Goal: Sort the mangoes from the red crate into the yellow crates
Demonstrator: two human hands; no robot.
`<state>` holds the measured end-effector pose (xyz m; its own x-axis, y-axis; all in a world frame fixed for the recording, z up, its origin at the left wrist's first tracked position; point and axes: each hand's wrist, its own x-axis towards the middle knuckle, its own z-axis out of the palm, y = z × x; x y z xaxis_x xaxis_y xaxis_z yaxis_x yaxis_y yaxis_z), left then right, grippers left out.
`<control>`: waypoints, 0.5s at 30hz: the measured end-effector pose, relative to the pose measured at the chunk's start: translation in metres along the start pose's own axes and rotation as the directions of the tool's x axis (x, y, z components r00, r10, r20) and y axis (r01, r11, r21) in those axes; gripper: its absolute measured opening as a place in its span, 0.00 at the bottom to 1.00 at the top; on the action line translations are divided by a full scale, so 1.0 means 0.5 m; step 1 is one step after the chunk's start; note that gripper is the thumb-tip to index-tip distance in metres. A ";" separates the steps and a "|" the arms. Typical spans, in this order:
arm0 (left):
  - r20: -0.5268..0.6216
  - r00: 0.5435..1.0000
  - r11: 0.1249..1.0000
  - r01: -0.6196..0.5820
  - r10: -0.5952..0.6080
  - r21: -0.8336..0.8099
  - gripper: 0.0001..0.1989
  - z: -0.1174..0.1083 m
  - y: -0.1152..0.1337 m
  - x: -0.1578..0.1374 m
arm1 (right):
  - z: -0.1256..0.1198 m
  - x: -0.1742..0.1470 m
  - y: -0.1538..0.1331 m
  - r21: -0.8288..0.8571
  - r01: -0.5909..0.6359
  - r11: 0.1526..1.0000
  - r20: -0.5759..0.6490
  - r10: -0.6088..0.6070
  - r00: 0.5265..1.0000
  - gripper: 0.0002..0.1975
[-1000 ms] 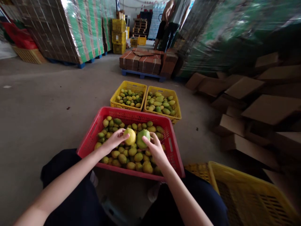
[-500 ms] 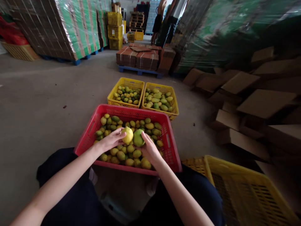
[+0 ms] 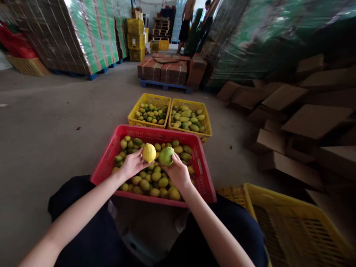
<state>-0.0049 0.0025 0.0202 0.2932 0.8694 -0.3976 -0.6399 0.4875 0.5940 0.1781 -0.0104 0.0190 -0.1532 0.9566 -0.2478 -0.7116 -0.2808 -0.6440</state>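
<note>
Above a red crate (image 3: 207, 174) of yellow-green lemons (image 3: 144, 184), both my hands hold fruit. My left hand (image 3: 133, 163) is closed around a yellow lemon (image 3: 149, 152), its thumb and fingers at the fruit's left side and underside. A green lemon (image 3: 166, 156) sits in my right hand (image 3: 179, 171), gripped from the right and below. The two fruits are side by side with a small gap between them. Part of the crate's load is hidden behind my hands.
Two yellow crates (image 3: 149, 97) of similar fruit stand just beyond the red one. Another yellow crate (image 3: 294, 207) lies at my right. Cardboard boxes (image 3: 317, 120) are heaped to the right. Flattened cartons lie on a blue pallet (image 3: 164, 86) ahead; a person (image 3: 187, 22) stands farther back.
Both hands have lifted slightly, and the lemons have moved a little farther apart and turned in the fingers. In the background, the people have shifted.
</note>
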 end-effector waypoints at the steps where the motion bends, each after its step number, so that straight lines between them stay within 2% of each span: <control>1: 0.007 1.000 0.999 0.018 -0.018 -0.045 0.15 0.003 -0.001 0.001 | -0.002 0.004 0.001 0.031 -0.045 0.999 0.004 0.045 0.999 0.14; 5: 0.012 0.998 0.991 0.065 -0.064 -0.118 0.16 0.011 -0.008 0.005 | 0.000 0.006 0.009 0.084 -0.188 0.979 -0.024 0.190 0.981 0.08; 7: -0.044 0.996 0.993 0.068 -0.073 -0.094 0.16 0.013 -0.014 0.006 | 0.003 0.001 0.014 0.086 -0.200 0.976 -0.066 0.206 0.976 0.09; 10: -0.086 0.996 0.999 0.021 -0.024 -0.039 0.11 0.016 -0.018 0.006 | 0.006 -0.004 0.014 0.118 -0.212 0.970 -0.131 0.227 0.965 0.08; 15: -0.106 0.993 0.988 0.025 -0.042 -0.154 0.19 0.022 -0.018 0.008 | 0.000 0.002 0.001 0.303 -0.247 0.920 -0.215 0.319 0.923 0.13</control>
<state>0.0099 0.0027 0.0212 0.2428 0.8346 -0.4944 -0.7339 0.4913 0.4691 0.1775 -0.0097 0.0185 -0.2212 0.7768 -0.5896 -0.8249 -0.4715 -0.3118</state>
